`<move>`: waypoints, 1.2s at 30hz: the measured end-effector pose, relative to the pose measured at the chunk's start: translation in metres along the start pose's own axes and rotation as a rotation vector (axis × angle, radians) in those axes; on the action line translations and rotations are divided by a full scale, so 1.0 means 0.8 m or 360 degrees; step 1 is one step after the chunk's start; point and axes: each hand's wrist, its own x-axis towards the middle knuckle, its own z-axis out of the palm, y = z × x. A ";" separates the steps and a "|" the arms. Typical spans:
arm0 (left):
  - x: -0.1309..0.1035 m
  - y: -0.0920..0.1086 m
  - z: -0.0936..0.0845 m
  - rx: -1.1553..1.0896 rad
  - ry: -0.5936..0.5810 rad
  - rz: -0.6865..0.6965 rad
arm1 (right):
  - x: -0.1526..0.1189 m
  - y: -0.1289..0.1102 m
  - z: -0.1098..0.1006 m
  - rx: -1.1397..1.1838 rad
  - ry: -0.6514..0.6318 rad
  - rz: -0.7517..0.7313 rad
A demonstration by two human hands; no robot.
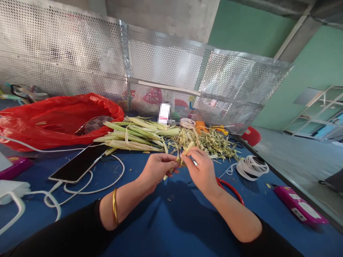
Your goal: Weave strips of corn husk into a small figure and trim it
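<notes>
My left hand (160, 167) is closed, its thumb and fingers pinching a pale yellow strip of corn husk (166, 175). Facing it, my right hand (200, 167) also grips a piece of husk (187, 148), and the fingertips of both hands nearly meet. A small silver glint shows by the right fingers. Behind the right wrist curves a red loop (234, 191); whether it joins the silver part is hidden. Just beyond the hands lie a bundle of long green corn husks (134, 134) and a heap of short, shredded husk pieces (214, 142).
At left are a red plastic bag (53, 119), a black-screened phone (80, 162) and white cables (120, 175). To the right stand a spool of white cord (252, 167) and a purple power strip (298, 205). A perforated metal screen (166, 53) borders the blue table (171, 228).
</notes>
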 end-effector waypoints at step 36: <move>0.004 -0.003 -0.006 -0.0162 0.0211 0.0062 | -0.005 -0.011 0.001 -0.0292 -0.0497 -0.0476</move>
